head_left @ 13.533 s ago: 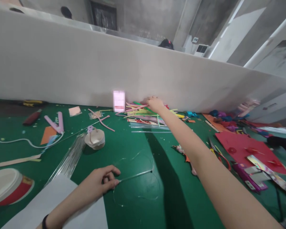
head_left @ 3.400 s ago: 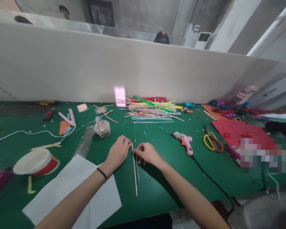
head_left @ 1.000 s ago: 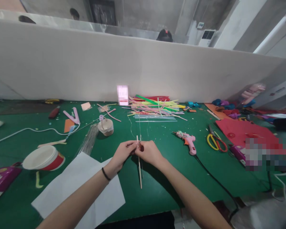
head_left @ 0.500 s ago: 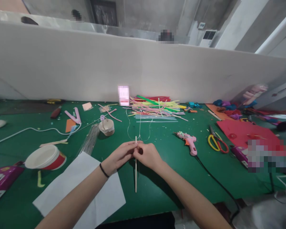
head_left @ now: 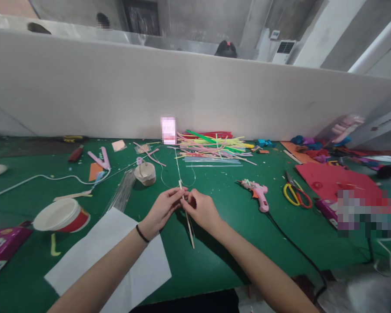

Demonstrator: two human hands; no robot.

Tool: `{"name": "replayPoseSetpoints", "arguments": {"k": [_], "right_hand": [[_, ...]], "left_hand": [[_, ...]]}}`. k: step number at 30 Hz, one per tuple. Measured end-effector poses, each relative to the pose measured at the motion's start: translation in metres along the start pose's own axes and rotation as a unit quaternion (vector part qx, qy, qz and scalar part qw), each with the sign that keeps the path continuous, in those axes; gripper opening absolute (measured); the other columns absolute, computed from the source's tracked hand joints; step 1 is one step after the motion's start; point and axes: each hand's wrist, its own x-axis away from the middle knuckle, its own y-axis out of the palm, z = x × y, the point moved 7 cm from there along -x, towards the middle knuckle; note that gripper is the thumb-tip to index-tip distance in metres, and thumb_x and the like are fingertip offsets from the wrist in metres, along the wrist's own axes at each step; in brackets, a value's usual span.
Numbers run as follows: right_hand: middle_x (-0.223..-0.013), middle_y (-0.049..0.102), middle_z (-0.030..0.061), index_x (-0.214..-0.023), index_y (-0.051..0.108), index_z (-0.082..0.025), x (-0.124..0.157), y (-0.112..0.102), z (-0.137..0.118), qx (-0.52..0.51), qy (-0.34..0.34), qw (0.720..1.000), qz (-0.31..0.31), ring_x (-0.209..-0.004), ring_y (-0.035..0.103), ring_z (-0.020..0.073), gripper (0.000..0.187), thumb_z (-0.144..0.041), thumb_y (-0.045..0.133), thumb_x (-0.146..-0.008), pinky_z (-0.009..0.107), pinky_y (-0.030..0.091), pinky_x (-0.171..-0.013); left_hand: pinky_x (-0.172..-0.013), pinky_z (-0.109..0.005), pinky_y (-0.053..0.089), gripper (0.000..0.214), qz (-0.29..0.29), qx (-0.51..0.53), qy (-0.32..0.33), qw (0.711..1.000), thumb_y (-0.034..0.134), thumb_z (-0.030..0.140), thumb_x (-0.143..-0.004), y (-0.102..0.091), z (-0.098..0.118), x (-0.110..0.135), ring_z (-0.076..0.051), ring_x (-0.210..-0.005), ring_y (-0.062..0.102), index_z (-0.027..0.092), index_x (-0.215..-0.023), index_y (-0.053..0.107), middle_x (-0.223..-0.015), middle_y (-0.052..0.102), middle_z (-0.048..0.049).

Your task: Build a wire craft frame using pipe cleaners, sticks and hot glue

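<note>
Between my two hands is a thin pale stick (head_left: 189,228), slanting with its lower end toward me and to the right. My left hand (head_left: 165,207) pinches it near its upper end. My right hand (head_left: 200,208) is closed, with its thumb and finger against the stick just below. Fine wires (head_left: 177,163) rise from the upper end, one straight and two curving out to the sides. A thin wire also seems to run along the stick below my hands. Under my left forearm lies a white paper sheet (head_left: 150,269).
A pink glue gun (head_left: 262,199) with a black cord and scissors (head_left: 290,194) lie at right. Colourful strips (head_left: 215,145) are heaped at the back. At left stand a paper bowl (head_left: 57,213) and a small cup (head_left: 145,173), with a bundle of wires (head_left: 122,191) between them.
The stick has tilted from upright to slanting, its upper end moving left and its lower end right. The wires have shifted left with it. Both hands stay on the stick.
</note>
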Motion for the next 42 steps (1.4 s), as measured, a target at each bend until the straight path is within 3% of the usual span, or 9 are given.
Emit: {"name": "replayPoseSetpoints", "arguments": {"k": [2, 5, 8, 13, 18, 25, 32, 42], "right_hand": [[-0.072, 0.067, 0.0006, -0.085, 0.055, -0.019, -0.001, 0.007, 0.011, -0.123, 0.058, 0.990, -0.025, -0.061, 0.060, 0.0128, 0.027, -0.045, 0.061, -0.085, 0.023, 0.045, -0.060], [-0.076, 0.071, 0.0040, -0.097, 0.060, -0.017, 0.002, 0.027, 0.021, -0.321, 0.139, 0.930, -0.109, -0.061, 0.066, 0.0149, 0.041, -0.054, 0.065, -0.080, 0.027, 0.052, -0.060], [-0.079, 0.073, 0.0070, -0.094, 0.067, -0.014, 0.005, 0.037, 0.018, -0.397, 0.164, 0.889, -0.160, -0.064, 0.070, 0.0169, 0.049, -0.058, 0.069, -0.075, 0.031, 0.056, -0.066], [-0.081, 0.074, 0.0074, -0.097, 0.072, -0.013, 0.007, 0.038, 0.012, -0.421, 0.162, 0.880, -0.150, -0.066, 0.071, 0.0174, 0.053, -0.059, 0.073, -0.070, 0.032, 0.057, -0.067], [-0.088, 0.074, 0.0077, -0.098, 0.073, -0.015, 0.007, 0.036, 0.004, -0.431, 0.150, 0.879, -0.138, -0.067, 0.071, 0.0169, 0.051, -0.058, 0.073, -0.072, 0.031, 0.058, -0.066], [-0.096, 0.074, 0.0114, -0.107, 0.072, -0.014, 0.014, 0.046, -0.003, -0.501, 0.181, 0.827, -0.181, -0.072, 0.073, 0.0176, 0.052, -0.053, 0.077, -0.072, 0.035, 0.060, -0.075], [-0.099, 0.075, 0.0126, -0.110, 0.070, -0.013, 0.018, 0.056, 0.001, -0.527, 0.205, 0.791, -0.231, -0.073, 0.073, 0.0165, 0.052, -0.047, 0.080, -0.072, 0.032, 0.059, -0.075], [-0.100, 0.074, 0.0112, -0.104, 0.068, -0.013, 0.018, 0.054, -0.003, -0.556, 0.201, 0.772, -0.233, -0.074, 0.073, 0.0160, 0.047, -0.042, 0.083, -0.069, 0.031, 0.059, -0.074]], "left_hand": [[-0.071, -0.019, 0.055, 0.026, 0.021, 0.012, 0.020, 1.000, 0.078, 0.029, -0.077, -0.003, 0.006, 0.000, -0.013, -0.081, 0.069, 0.013, -0.098, 0.073, -0.091, 0.074, -0.0085], [-0.071, -0.020, 0.055, 0.023, 0.039, 0.018, 0.045, 0.998, 0.078, 0.027, -0.077, -0.007, 0.015, 0.000, -0.013, -0.079, 0.069, 0.012, -0.094, 0.073, -0.090, 0.073, -0.0078], [-0.069, -0.020, 0.055, 0.024, 0.049, 0.009, 0.064, 0.997, 0.079, 0.026, -0.074, -0.009, 0.022, 0.002, -0.013, -0.078, 0.069, 0.012, -0.092, 0.072, -0.088, 0.073, -0.0071], [-0.065, -0.019, 0.053, 0.028, 0.063, 0.013, 0.073, 0.995, 0.082, 0.028, -0.071, -0.008, 0.024, 0.006, -0.013, -0.075, 0.067, 0.012, -0.092, 0.072, -0.084, 0.072, -0.0056], [-0.057, -0.017, 0.052, 0.027, 0.049, 0.087, 0.043, 0.994, 0.081, 0.029, -0.073, 0.000, 0.019, 0.010, -0.012, -0.074, 0.066, 0.014, -0.094, 0.070, -0.083, 0.070, -0.0035], [-0.038, -0.012, 0.042, 0.024, 0.058, 0.141, -0.008, 0.988, 0.076, 0.029, -0.079, 0.000, 0.014, 0.010, -0.008, -0.056, 0.063, 0.018, -0.098, 0.068, -0.072, 0.066, 0.0018], [-0.061, -0.014, 0.057, 0.009, 0.096, 0.175, 0.005, 0.980, 0.062, 0.016, -0.090, -0.006, 0.019, 0.009, -0.006, -0.062, 0.066, 0.016, -0.095, 0.069, -0.073, 0.069, 0.0004], [-0.067, -0.013, 0.058, 0.015, 0.073, 0.185, 0.016, 0.980, 0.058, 0.010, -0.091, -0.005, 0.024, 0.008, -0.005, -0.063, 0.068, 0.015, -0.097, 0.071, -0.081, 0.073, -0.0012]]}}
